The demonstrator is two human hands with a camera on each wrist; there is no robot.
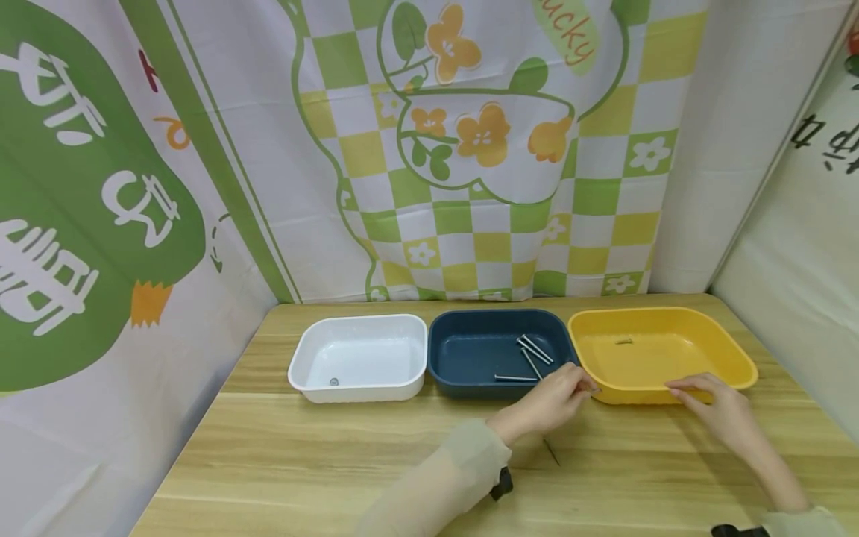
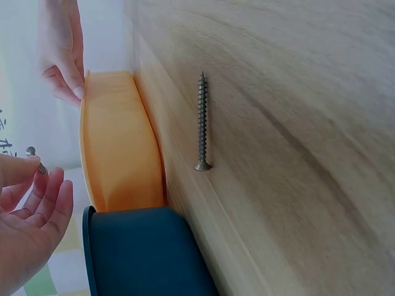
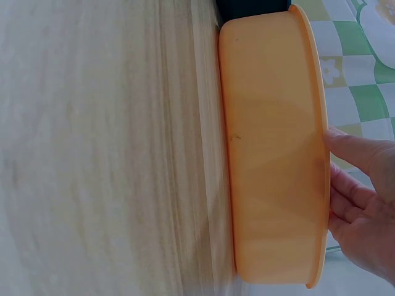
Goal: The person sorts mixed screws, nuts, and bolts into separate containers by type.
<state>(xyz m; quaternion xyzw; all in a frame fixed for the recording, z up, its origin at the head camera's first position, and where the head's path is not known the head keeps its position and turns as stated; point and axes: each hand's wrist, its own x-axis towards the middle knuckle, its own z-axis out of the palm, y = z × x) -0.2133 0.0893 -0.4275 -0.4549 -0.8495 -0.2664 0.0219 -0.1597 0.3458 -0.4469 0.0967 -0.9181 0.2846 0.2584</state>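
Observation:
My left hand (image 1: 553,395) is over the front edge where the blue and yellow bins meet. In the left wrist view it pinches a small metal screw (image 2: 41,166) between thumb and fingertips. My right hand (image 1: 721,410) holds the front rim of the yellow bin (image 1: 721,358), thumb and fingers at the edge. Inside that bin lies a short brass-coloured screw (image 1: 624,341). On the table below my left hand is a long, dark countersunk screw (image 2: 202,123), its point facing away from the bins.
The blue bin (image 1: 470,350), holding several long silver screws (image 1: 515,378), stands in the middle of the row. At the left, the white bin (image 1: 382,358) contains one small screw (image 1: 334,382). Printed cloth (image 1: 483,246) hangs behind the wooden table (image 1: 302,462).

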